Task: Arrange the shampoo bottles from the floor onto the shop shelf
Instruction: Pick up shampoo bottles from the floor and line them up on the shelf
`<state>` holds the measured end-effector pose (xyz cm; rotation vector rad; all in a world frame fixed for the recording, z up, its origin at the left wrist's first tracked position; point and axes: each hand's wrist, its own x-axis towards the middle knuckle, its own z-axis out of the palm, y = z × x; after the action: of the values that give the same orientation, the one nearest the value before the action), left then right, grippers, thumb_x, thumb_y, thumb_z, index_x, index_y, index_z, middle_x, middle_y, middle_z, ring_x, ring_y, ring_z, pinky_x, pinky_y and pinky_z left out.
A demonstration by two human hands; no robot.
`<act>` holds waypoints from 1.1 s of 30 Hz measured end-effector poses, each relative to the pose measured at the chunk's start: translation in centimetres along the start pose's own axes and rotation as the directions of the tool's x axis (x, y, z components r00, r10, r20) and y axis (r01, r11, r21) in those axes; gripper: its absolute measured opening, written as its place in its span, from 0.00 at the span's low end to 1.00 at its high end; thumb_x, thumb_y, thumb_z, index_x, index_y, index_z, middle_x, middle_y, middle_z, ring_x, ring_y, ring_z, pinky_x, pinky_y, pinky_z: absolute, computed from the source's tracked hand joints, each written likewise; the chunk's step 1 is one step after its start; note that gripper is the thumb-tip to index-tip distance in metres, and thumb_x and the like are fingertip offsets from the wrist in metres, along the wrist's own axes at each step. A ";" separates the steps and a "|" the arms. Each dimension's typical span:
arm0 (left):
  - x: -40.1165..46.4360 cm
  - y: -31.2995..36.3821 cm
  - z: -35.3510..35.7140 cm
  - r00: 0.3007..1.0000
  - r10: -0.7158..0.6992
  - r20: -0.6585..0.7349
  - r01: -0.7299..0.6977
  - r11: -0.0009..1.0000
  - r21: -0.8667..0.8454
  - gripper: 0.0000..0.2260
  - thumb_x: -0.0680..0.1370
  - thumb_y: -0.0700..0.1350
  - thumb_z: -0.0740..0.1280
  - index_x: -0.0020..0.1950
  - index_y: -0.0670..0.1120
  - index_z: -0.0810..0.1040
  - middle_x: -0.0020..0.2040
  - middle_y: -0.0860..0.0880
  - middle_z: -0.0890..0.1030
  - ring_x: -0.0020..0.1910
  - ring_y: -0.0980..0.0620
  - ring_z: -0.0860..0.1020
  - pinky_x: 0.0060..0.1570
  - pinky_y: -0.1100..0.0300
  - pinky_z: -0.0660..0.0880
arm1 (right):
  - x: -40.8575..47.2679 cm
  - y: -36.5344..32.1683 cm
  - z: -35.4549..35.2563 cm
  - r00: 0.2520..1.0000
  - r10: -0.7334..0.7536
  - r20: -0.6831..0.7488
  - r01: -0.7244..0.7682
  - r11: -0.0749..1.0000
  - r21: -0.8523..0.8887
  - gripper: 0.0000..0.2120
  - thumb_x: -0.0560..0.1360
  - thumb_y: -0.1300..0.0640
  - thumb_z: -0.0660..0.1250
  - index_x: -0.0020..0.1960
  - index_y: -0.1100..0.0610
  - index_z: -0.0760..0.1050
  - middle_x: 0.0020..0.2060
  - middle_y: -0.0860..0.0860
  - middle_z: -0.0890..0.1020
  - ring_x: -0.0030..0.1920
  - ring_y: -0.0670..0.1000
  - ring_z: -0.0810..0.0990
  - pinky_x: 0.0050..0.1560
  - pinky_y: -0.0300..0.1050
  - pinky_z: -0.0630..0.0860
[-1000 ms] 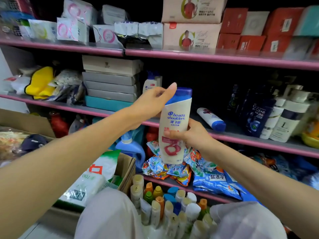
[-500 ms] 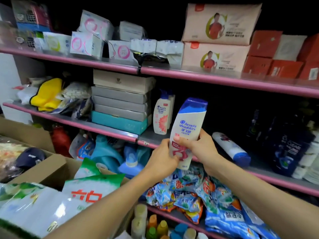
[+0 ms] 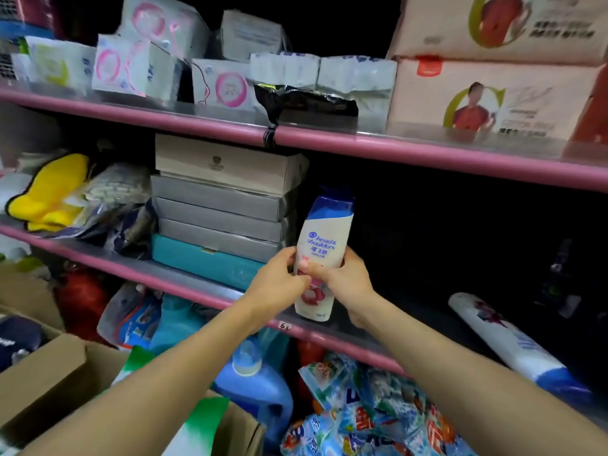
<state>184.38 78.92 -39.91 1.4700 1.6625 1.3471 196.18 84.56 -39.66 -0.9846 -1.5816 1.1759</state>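
A white shampoo bottle (image 3: 324, 245) with a blue cap stands upright near the front edge of the middle pink-edged shelf (image 3: 204, 296). My left hand (image 3: 276, 284) grips its lower left side and my right hand (image 3: 339, 281) grips its lower right side. It partly hides another bottle standing behind it, whose blue top (image 3: 332, 191) shows above the cap. Another white and blue bottle (image 3: 513, 343) lies on its side on the same shelf to the right.
A stack of grey, beige and teal boxes (image 3: 217, 209) stands just left of the bottle. Dark bottles (image 3: 559, 278) sit far right on the shelf. Blue detergent jugs (image 3: 253, 386) and packets (image 3: 368, 409) fill the shelf below. A cardboard box (image 3: 49, 380) is at lower left.
Both hands have carried the bottle forward and down from mid-air onto the middle shelf, in front of the other bottle. The camera has moved closer to the shelf.
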 end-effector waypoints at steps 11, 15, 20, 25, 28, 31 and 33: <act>-0.8 -2.3 1.5 0.999 -0.007 -0.044 0.014 0.985 0.170 0.30 0.67 0.41 0.75 0.64 0.48 0.64 0.57 0.50 0.77 0.53 0.51 0.78 0.55 0.53 0.76 | -0.6 4.5 -1.4 0.990 0.002 0.139 0.033 0.969 -0.246 0.18 0.70 0.58 0.75 0.57 0.57 0.75 0.44 0.43 0.81 0.42 0.37 0.80 0.39 0.27 0.74; -1.0 -2.9 2.2 0.997 -0.056 -0.047 0.063 0.986 0.157 0.28 0.68 0.41 0.74 0.63 0.47 0.65 0.56 0.49 0.78 0.53 0.51 0.78 0.55 0.52 0.76 | -0.8 5.3 -1.4 0.984 -0.016 0.179 0.073 0.946 -0.316 0.21 0.71 0.55 0.73 0.62 0.54 0.73 0.49 0.44 0.82 0.47 0.40 0.80 0.43 0.29 0.77; -0.1 -3.1 2.1 0.990 -0.126 -0.058 0.133 0.983 0.126 0.22 0.70 0.42 0.70 0.61 0.48 0.67 0.56 0.50 0.79 0.55 0.49 0.78 0.56 0.50 0.76 | -0.8 5.7 -0.9 0.986 -0.054 0.158 0.112 0.914 -0.390 0.22 0.74 0.54 0.70 0.67 0.55 0.70 0.58 0.50 0.81 0.57 0.48 0.80 0.60 0.48 0.77; 0.6 -3.3 2.8 0.985 -0.151 -0.088 0.161 0.980 0.113 0.19 0.72 0.43 0.69 0.59 0.48 0.67 0.55 0.51 0.78 0.51 0.52 0.77 0.47 0.57 0.75 | -0.6 5.8 -1.1 0.988 -0.057 0.144 0.109 0.917 -0.384 0.21 0.75 0.56 0.69 0.67 0.56 0.70 0.58 0.52 0.81 0.58 0.51 0.80 0.60 0.50 0.77; 0.4 -3.0 4.0 0.968 -0.100 -0.229 0.117 0.991 0.063 0.23 0.71 0.50 0.71 0.61 0.50 0.66 0.57 0.51 0.76 0.53 0.52 0.76 0.47 0.57 0.73 | -0.3 6.1 -1.6 0.983 0.003 0.185 0.058 0.943 -0.327 0.19 0.75 0.61 0.67 0.65 0.54 0.71 0.57 0.50 0.81 0.57 0.49 0.79 0.59 0.45 0.77; 0.6 -2.2 5.8 0.928 -0.032 -0.372 0.061 0.996 0.066 0.37 0.65 0.58 0.75 0.67 0.49 0.62 0.58 0.52 0.70 0.54 0.53 0.72 0.54 0.55 0.72 | 0.8 6.8 -3.1 0.996 0.059 0.066 -0.039 0.963 -0.268 0.17 0.73 0.68 0.60 0.57 0.52 0.71 0.49 0.47 0.79 0.50 0.46 0.79 0.45 0.32 0.76; 1.1 -1.7 6.9 0.906 -0.035 -0.421 0.074 0.994 0.078 0.41 0.63 0.56 0.77 0.68 0.47 0.59 0.58 0.50 0.68 0.54 0.50 0.71 0.54 0.54 0.71 | 1.8 7.2 -4.3 0.996 0.081 -0.042 -0.090 0.958 -0.273 0.17 0.74 0.67 0.60 0.58 0.51 0.71 0.48 0.45 0.76 0.46 0.43 0.77 0.41 0.30 0.72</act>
<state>189.44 82.36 -43.68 1.2272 2.0387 1.6619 200.36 88.94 -45.69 -1.2550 -1.7236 1.0101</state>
